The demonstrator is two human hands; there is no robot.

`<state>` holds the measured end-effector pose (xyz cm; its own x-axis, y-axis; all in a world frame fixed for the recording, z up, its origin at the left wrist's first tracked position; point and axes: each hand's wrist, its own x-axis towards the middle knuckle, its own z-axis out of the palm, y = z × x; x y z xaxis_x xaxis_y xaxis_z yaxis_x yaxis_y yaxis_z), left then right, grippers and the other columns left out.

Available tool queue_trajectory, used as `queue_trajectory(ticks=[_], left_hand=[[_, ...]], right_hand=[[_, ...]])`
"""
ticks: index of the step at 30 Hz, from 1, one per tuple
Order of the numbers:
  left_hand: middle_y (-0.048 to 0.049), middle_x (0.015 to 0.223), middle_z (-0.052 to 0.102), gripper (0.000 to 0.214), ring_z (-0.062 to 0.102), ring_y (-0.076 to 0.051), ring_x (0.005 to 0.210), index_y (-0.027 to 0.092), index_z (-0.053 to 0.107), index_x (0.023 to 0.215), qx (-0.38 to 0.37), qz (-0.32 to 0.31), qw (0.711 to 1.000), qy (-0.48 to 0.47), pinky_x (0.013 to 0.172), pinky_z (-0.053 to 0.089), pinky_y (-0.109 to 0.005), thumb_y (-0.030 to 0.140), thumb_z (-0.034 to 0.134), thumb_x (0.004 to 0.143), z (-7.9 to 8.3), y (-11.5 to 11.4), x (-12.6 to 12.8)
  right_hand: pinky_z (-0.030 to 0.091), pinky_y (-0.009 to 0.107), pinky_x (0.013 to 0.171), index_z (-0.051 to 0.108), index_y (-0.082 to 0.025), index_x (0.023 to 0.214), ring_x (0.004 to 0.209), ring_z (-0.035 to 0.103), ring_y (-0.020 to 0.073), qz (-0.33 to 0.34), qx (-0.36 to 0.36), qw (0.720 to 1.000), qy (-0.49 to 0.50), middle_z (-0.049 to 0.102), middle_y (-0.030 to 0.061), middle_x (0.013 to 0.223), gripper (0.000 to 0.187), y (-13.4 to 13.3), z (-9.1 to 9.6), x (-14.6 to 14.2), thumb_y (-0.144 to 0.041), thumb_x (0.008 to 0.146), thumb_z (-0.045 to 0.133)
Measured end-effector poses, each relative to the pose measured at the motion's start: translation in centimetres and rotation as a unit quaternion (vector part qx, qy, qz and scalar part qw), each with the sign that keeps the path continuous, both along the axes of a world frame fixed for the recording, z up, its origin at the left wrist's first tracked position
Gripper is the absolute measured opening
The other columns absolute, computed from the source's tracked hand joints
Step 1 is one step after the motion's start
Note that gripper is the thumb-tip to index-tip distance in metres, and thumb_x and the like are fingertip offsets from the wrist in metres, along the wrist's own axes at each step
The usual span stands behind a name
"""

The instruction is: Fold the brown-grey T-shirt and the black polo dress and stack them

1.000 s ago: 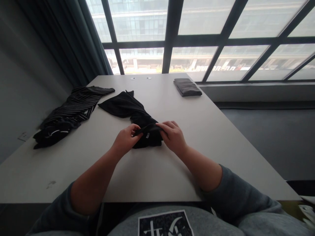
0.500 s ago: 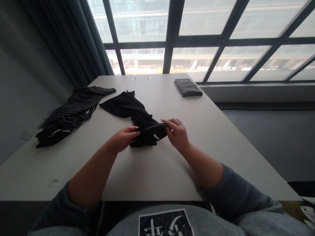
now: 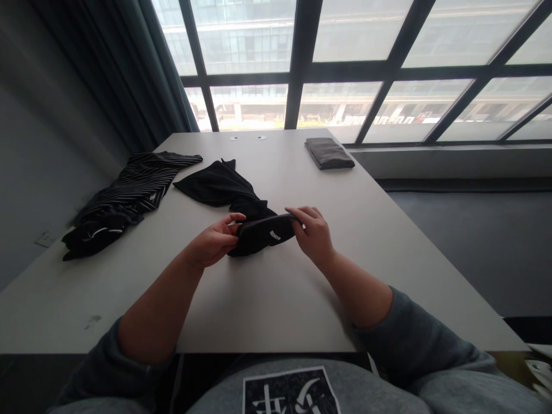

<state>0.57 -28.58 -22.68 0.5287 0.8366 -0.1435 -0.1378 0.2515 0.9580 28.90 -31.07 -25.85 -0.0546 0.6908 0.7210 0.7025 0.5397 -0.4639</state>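
A pair of black pants (image 3: 244, 190) lies stretched across the white table, its far end spread flat and its near end lifted at the waistband. A small white label (image 3: 275, 235) shows inside the waistband. My left hand (image 3: 214, 238) holds the left end of the band, with the thumb on the cloth and the index finger raised off it. At the right end, my right hand (image 3: 314, 233) pinches the band between thumb and fingers. Some fingertips of both hands are hidden by the cloth.
A striped black garment (image 3: 146, 178) lies rumpled at the table's left edge, dark cloth bunched at its near end. Far right on the white table (image 3: 345, 299) sits a folded grey cloth (image 3: 329, 153). Windows stand behind, a dark curtain (image 3: 125, 63) at left.
My left index finger has lifted away from the thumb at the band's left end. The waistband's near edge has tilted up a little. My right hand has barely moved.
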Motion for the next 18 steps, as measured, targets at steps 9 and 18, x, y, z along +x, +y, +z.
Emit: queue_trajectory(ticks=[9, 18], left_hand=[[0.0022, 0.087, 0.063, 0.045, 0.058, -0.014, 0.073, 0.021, 0.056, 0.117, 0.225, 0.099, 0.942, 0.227, 0.065, 0.044, -0.026, 0.019, 0.061, 0.072, -0.7, -0.9, 1.5], [0.0009, 0.087, 0.059, 0.023, 0.058, -0.015, 0.077, 0.022, 0.055, 0.104, 0.305, 0.035, 0.937, 0.164, 0.070, 0.047, -0.026, 0.021, 0.061, 0.082, -1.1, -2.2, 2.4]], right_hand=[[0.055, 0.045, 0.095, 0.076, -0.022, 0.122, 0.100, 0.063, 0.0269, -0.026, 0.015, 0.995, -0.091, 0.073, 0.0092, 0.106, 0.033, -0.8, 0.9, -0.6, -0.016, 0.093, 0.062], [0.046, 0.043, 0.097, 0.076, -0.027, 0.119, 0.113, 0.058, 0.0255, 0.040, 0.022, 0.985, -0.164, 0.073, 0.0067, 0.118, 0.023, -2.2, 0.7, -2.9, -0.022, 0.101, 0.063]])
